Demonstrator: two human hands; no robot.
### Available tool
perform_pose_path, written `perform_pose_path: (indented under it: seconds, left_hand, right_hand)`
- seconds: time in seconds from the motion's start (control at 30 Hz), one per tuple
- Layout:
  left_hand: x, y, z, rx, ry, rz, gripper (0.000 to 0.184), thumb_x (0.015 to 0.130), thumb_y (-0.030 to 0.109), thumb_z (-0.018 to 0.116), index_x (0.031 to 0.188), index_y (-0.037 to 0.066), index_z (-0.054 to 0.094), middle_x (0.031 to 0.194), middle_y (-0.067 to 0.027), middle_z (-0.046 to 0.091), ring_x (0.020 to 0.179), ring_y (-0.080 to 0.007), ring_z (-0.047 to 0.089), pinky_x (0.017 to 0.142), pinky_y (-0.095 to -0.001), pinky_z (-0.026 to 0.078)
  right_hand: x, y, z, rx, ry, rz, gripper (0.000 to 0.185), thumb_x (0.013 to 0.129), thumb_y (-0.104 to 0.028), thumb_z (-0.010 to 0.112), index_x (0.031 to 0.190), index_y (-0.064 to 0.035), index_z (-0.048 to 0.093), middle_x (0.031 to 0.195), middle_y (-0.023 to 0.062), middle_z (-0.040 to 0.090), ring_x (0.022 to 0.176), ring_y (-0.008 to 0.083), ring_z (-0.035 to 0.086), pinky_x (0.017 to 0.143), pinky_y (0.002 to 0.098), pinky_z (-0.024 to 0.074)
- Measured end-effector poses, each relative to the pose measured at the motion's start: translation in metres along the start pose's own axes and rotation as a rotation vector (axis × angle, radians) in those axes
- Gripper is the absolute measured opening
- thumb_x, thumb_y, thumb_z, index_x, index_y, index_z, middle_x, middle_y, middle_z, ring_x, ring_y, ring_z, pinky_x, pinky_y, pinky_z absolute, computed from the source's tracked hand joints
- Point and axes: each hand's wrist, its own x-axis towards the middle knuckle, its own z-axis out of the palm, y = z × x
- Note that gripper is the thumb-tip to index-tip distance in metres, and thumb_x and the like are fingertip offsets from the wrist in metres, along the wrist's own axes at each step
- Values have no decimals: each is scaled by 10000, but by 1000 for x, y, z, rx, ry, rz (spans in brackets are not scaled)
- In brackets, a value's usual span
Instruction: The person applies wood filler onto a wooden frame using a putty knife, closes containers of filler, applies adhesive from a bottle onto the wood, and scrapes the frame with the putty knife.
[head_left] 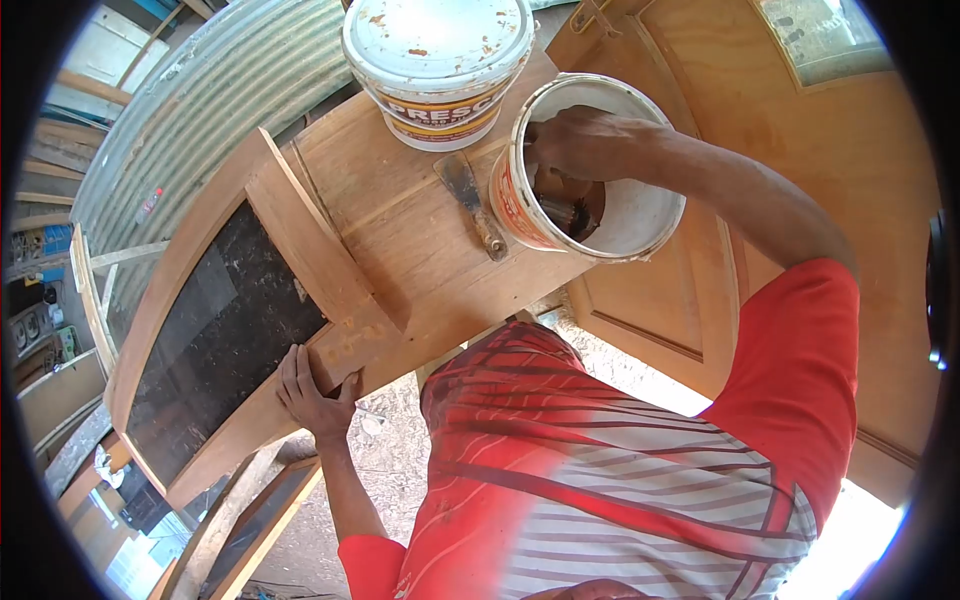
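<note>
My left hand (315, 395) lies with fingers spread on the lower rail of a curved wooden door (370, 240). The door has a dark glass panel (225, 330) beside that hand. Inside an open white bucket (665, 215) is my right hand (580, 145), its fingers curled. What they hold is hidden. Brown paste (565, 190) sits in the bucket, with a dark object partly visible in it. Left of the bucket, a putty knife (470, 205) with a worn handle rests on the wood. Behind it stands a lidded white paint bucket (445, 75) marked PRESC.
Large wooden door panels (800, 180) stand on the right. Corrugated metal sheeting (210, 120) curves behind the work on the left. Lengths of timber (260, 520) lean at the lower left, above the dirt floor (390, 480).
</note>
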Motion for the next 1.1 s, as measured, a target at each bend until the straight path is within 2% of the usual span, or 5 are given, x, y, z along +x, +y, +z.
perform_pose_path:
  seconds: [0.27,0.47,0.67,0.77,1.1]
  left_hand:
    - [0,2,-2,10,-10,-13,927,903,720,767,1524,58,585,1521,-133,611,1418,-363,558,1205,-551,395]
    - [0,2,0,6,0,-15,923,880,704,803,1517,67,600,1528,-129,611,1419,-356,560,1207,-545,396]
    - [2,4,-1,-1,27,-11,903,886,697,798,1503,63,616,1509,-129,627,1408,-358,570,1203,-543,400]
    - [2,2,-2,-31,35,2,897,883,679,807,1498,55,616,1507,-131,629,1407,-364,571,1208,-544,394]
    - [-1,-5,-7,-136,27,36,823,886,533,859,1502,43,617,1542,-163,595,1426,-408,540,1217,-570,388]
  right_hand:
    - [20,7,27,-552,158,-402,58,821,-110,804,878,-114,796,952,80,810,932,294,798,787,402,664]
    - [-21,15,-2,-305,216,-131,150,879,-151,808,1011,-83,794,875,92,777,935,302,778,743,425,643]
    - [-100,5,-80,610,167,304,267,978,-260,832,1155,-63,798,863,35,766,762,141,717,648,331,572]
    - [-135,18,-93,772,371,211,310,1007,-298,826,1190,-48,799,852,4,740,725,70,656,654,267,551]
    - [-181,-73,-125,526,893,381,364,988,-388,853,915,-34,806,685,-22,640,616,67,541,536,294,413]
